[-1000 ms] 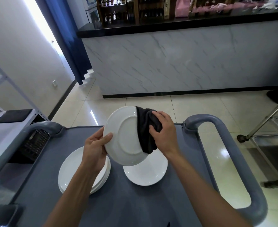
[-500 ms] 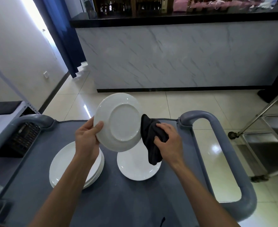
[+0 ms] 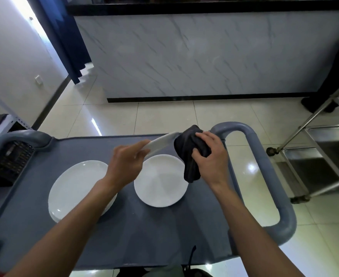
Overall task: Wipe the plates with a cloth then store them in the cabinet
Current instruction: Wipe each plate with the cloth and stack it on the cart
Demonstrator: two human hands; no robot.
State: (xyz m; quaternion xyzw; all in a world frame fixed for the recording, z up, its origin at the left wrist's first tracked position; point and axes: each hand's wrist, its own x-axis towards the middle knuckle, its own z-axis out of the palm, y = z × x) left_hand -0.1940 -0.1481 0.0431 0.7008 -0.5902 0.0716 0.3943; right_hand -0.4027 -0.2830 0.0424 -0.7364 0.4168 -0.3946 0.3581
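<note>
One plate [image 3: 161, 142] under wiping, held edge-on above the cart [image 3: 34, 182].
Left hand [image 3: 127, 163] pinches its rim; right hand [image 3: 209, 154] clutches cloth [image 3: 190, 154] against it. Advise firm rim grip, full passes.

plates [image 3: 160, 180] – white | cloth [image 3: 191, 154] – black | cart [image 3: 160, 232] grey (counter [image 3: 204, 52] marble-veined)

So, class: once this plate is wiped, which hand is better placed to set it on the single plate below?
Left. The left hand grips the held plate; the right hand grips the cloth.
</note>
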